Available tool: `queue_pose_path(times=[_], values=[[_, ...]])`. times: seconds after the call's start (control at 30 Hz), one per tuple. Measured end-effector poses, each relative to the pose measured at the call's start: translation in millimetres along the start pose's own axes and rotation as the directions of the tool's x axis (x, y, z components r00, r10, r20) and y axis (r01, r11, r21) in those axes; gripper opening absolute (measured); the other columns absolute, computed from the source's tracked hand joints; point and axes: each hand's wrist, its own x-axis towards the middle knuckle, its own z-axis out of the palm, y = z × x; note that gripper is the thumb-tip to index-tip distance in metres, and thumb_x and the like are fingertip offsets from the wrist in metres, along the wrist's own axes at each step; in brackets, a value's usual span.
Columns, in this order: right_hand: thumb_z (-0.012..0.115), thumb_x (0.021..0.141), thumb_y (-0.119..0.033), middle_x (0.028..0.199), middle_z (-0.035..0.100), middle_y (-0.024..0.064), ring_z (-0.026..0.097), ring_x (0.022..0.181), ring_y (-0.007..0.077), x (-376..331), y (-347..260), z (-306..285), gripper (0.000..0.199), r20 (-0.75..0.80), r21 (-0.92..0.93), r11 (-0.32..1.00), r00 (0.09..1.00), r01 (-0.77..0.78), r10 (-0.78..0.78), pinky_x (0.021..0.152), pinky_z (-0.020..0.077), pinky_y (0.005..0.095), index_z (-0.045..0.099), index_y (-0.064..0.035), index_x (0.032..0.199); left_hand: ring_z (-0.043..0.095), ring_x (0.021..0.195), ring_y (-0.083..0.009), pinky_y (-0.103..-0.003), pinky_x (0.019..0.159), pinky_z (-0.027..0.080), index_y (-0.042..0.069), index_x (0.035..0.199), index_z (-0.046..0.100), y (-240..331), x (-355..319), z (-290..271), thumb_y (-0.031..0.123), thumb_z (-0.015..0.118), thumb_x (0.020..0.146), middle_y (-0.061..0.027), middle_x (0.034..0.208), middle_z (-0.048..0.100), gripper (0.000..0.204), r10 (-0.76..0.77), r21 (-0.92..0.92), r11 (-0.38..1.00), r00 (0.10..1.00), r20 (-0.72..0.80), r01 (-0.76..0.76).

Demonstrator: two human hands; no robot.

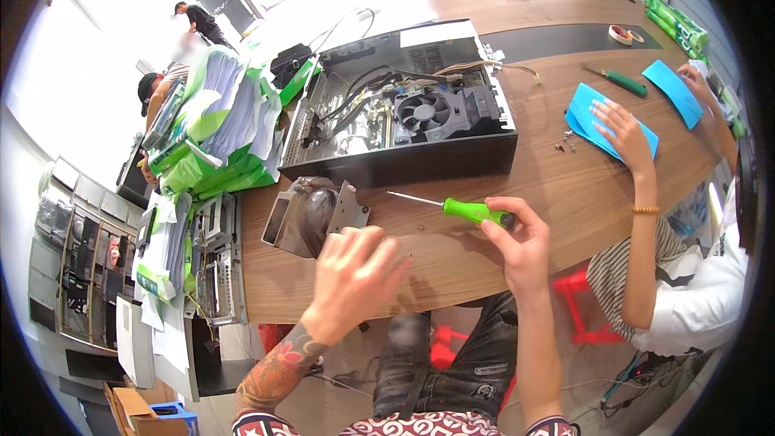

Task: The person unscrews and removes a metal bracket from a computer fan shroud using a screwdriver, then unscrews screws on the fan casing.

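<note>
My right hand (525,238) grips a screwdriver (472,210) by its bright green and black handle. The thin metal shaft points left over the table, in front of the computer case. My left hand (353,278), partly blurred, hovers over the table's near edge with its fingers loosely bent and apart; I see nothing in it. Just beyond those fingers sits a metal bracket (277,222) with a rounded, shiny part inside it. Behind both hands lies an opened desktop computer case (404,163), showing a black fan (425,113) and cables.
Small screws (565,144) lie right of the case. A co-worker's hand (626,133) rests on a blue sheet (583,113) at the right. Beyond are another green-handled screwdriver (626,83) and tape rolls (620,35). Stacked papers in green wrapping (218,113) stand left.
</note>
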Motion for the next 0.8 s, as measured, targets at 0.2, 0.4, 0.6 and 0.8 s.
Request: queue_pose_path(times=[0.2,0.4,0.6,0.8], values=[[0.069,0.083,0.007,0.11,0.063,0.007,0.057,0.103,0.0141,0,1,-2,0.024,0.015,-0.001,1.0,1.0,0.023,-0.023,0.09,0.0456,0.027,0.066,0.0011,0.106,0.052,0.109,-0.0319,-0.043,0.093,0.038,0.012,0.12,0.062,-32,-1,-50,0.034,0.083,0.073,-0.014,0.118,0.055,0.056,-0.299,0.32,0.864,0.907,-0.295,0.389],[0.068,0.083,0.006,0.11,0.063,0.0072,0.057,0.101,0.0136,-1,1,0,0.023,0.008,-0.038,0.999,1.0,0.027,-0.027,0.089,0.0454,0.0275,0.066,0.0018,0.106,0.046,0.119,-0.0367,-0.049,0.097,0.035,0.016,0.139,0.047,-36,-17,-29,0.052,0.08,0.07,-0.0191,0.13,0.046,0.085,-0.376,0.427,0.795,0.902,-0.211,0.431],[0.067,0.083,0.007,0.11,0.063,0.008,0.056,0.103,0.0145,-2,0,2,0.023,0.014,-0.036,0.999,1.0,0.002,-0.001,0.088,0.0463,0.0279,0.065,0.0023,0.106,0.055,0.109,-0.0345,-0.046,0.092,0.04,0.019,0.139,0.046,-49,-18,-25,0.049,0.083,0.066,-0.0159,0.122,0.055,0.087,-0.451,0.389,0.773,0.866,-0.216,0.501],[0.066,0.084,0.008,0.113,0.061,0.0098,0.056,0.105,0.0158,-3,0,2,0.023,0.001,-0.039,0.999,1.0,0.01,-0.01,0.089,0.048,0.028,0.065,0.0025,0.106,0.065,0.101,-0.0418,-0.045,0.086,0.052,0.019,0.14,0.043,-76,-24,-39,0.034,0.088,0.063,-0.0198,0.112,0.067,0.091,-0.506,0.042,0.847,0.826,-0.249,0.531]])
